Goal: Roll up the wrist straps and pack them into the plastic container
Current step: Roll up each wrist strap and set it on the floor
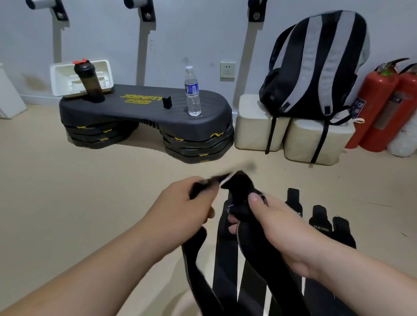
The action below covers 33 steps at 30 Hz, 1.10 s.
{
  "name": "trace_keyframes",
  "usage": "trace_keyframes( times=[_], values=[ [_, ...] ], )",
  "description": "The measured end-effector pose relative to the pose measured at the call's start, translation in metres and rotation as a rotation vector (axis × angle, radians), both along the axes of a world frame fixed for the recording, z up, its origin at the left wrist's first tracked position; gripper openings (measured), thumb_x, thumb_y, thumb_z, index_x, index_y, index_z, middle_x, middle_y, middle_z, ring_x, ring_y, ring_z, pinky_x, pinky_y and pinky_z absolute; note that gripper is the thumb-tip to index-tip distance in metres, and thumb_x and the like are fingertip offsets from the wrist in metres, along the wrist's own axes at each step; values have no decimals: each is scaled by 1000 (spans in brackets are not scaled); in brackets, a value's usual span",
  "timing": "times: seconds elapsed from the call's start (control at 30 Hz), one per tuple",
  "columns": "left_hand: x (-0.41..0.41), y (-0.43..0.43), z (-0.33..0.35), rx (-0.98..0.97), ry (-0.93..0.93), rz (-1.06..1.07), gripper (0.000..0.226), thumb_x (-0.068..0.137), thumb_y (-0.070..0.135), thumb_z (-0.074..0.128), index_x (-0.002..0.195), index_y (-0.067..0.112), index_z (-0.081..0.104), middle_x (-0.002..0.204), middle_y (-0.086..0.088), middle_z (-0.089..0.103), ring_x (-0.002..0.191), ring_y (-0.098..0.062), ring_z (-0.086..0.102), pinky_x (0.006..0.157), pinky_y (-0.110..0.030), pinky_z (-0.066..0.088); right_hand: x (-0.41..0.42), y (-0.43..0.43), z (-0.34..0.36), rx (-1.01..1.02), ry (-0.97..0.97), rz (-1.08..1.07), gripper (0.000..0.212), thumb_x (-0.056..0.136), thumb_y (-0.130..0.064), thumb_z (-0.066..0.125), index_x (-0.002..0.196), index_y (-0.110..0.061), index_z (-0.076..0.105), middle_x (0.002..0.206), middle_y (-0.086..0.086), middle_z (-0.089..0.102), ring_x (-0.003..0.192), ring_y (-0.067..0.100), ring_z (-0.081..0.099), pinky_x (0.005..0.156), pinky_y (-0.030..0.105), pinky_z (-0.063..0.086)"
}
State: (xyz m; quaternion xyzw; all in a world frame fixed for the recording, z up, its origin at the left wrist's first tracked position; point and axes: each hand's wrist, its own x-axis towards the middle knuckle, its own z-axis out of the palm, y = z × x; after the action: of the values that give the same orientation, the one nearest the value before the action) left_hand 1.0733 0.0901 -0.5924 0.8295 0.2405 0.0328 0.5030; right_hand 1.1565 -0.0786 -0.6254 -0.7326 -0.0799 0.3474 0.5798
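We hold one black wrist strap [239, 185] up between our hands: the left hand [179, 208] pinches its blurred free end, and the right hand [273, 226] grips the bunched part just beside it, the tail hanging below. To roll it well, we judge it best to keep the band flat and taut and wind tightly from the end. More straps [320, 225] lie below and right of the right hand; one reads "UEYING", its first letter unclear. Far beyond the left hand, the step platform [143, 110] reads "JOINFIT PRO" and carries a white plastic container [64, 81].
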Motion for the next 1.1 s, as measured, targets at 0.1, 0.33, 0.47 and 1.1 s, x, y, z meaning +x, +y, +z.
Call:
trace_keyframes(
  times=[0.1,0.33,0.47,1.1],
  values=[
    [-4,10,6,-145,102,89,61,106,63,38,104,10,68,82,-7,81,72,-18,75,79,-35,54,7,-2,7,17,40,-37,41,111,-50,40,117,-21,69,116,15,75,92,17,72,82,32,58],
    [-6,-18,-4,-516,118,37,42,109,51,47,115,19,75,106,-4,82,102,-22,79,86,-34,58,-13,10,15,62,-112,77,29,106,-54,48,85,-57,68,126,2,57,114,12,63,96,33,50],
    [-4,-36,-8,-647,90,-2,38,107,48,55,119,19,75,112,-6,81,107,-23,78,99,-38,59,-16,12,18,64,-180,43,41,82,-83,59,93,-45,69,118,-3,57,101,-1,66,93,32,52],
    [-5,-5,-6,-651,32,-2,25,106,28,59,126,17,72,116,-4,80,109,-22,77,96,-36,58,9,-2,6,241,38,-67,7,94,-11,75,91,-6,71,79,11,75,72,16,71,64,23,56]
  ],
)
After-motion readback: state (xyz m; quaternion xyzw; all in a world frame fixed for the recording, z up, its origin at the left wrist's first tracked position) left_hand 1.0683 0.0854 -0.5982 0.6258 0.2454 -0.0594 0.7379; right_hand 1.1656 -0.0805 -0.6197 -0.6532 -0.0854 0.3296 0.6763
